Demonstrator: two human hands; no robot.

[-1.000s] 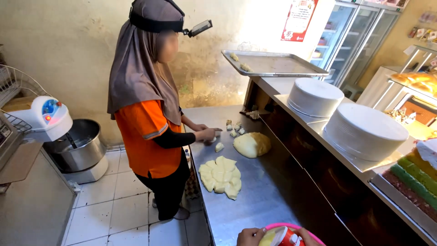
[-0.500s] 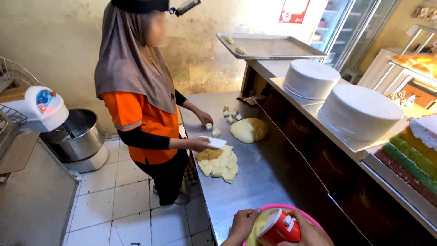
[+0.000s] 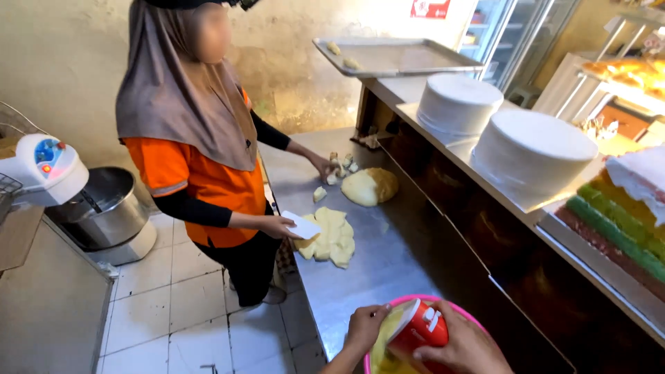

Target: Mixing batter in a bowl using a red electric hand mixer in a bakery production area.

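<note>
Red cylindrical can (image 3: 419, 330) tilted over pink bowl (image 3: 443, 305) holding yellow batter, at steel counter's near edge

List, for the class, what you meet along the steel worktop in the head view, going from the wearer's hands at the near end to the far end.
Red can in the right hand, with the left hand at the pink bowl → white scraper → cut dough pieces → round dough lump → small dough bits.

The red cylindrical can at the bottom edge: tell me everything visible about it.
The red cylindrical can has a white lid end and white markings. It is tilted, lid end up and to the left, over the pink round bowl holding yellow batter. The right hand has it in its grip from below; the left hand touches its upper end.
</note>
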